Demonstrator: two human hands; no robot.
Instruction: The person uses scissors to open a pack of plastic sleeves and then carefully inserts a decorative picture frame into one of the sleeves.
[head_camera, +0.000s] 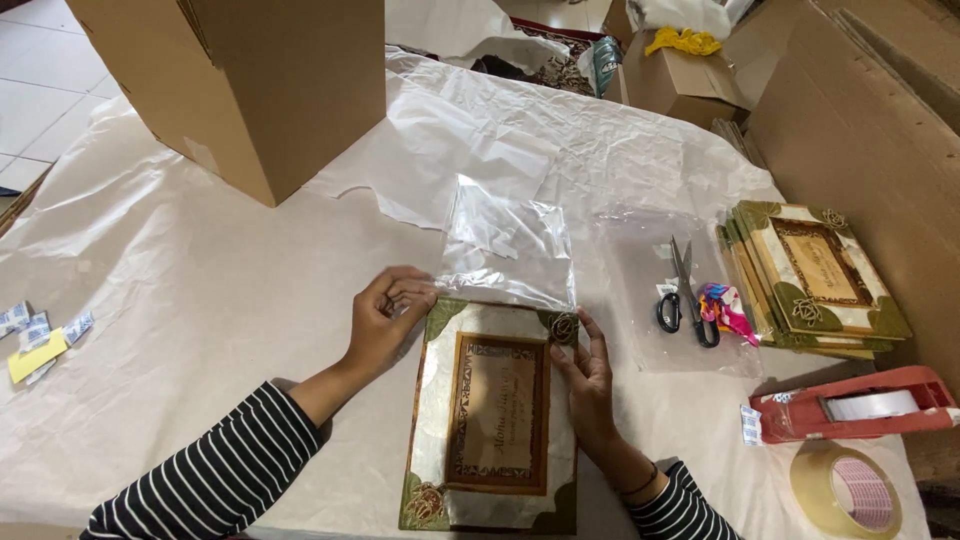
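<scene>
1. A flat picture frame (493, 415) lies on the paper-covered table (200, 290), just in front of the person. Its top edge is tucked at the mouth of a clear plastic bag (508, 250).
2. The left hand (385, 318) is pinched on the bag's lower left corner, fingers curled together. The right hand (585, 375) is laid flat along the frame's right edge, fingers extended and pressed to it. Whether its thumb also nips the bag can't be told (hidden under the palm).
3. Risks, as judged: the frame's ornate corners could snag the thin film and tear it. The bag mouth looks barely wider than the frame, so a skewed entry would likely jam. A slipped pinch would let the mouth collapse.
4. Materials: frame is rigid, pale mottled panels w/ a brown centre plate and green corner pieces. The bag is glossy, crinkled, limp.
5. Nearby, to the right: scissors (682, 295) on another plastic sheet, a stack of like frames (815, 280), a red tape dispenser (855, 405), a tape roll (848, 492). A cardboard box (250, 90) stands at far left.
</scene>
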